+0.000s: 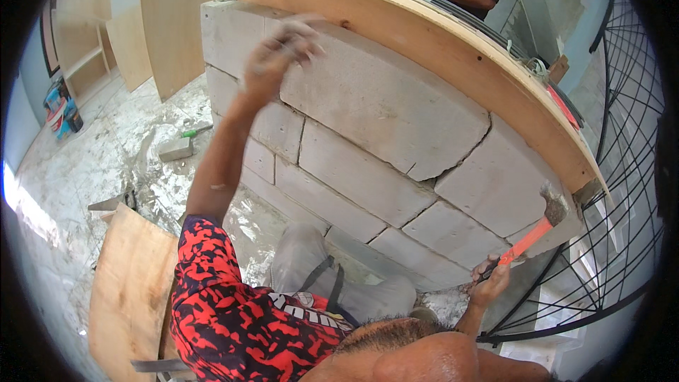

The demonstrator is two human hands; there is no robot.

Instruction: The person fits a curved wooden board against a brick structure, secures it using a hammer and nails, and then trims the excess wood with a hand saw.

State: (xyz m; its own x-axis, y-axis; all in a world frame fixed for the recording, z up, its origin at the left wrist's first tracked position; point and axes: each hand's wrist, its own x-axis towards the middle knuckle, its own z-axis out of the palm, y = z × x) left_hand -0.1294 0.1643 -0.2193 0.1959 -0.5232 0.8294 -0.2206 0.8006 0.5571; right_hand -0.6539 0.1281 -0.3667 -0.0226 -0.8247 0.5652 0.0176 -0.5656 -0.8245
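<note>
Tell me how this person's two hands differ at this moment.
The left hand shows before the wall's upper left part; the right hand is lower, at the picture's right. The left hand is blurred, with no tool visible; the right hand is sharper and wraps the hammer's handle. Both hands are bare.

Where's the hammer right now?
In the head view, the hammer is toward the lower right, held in the person's right hand, near the right end of the block wall.
</note>
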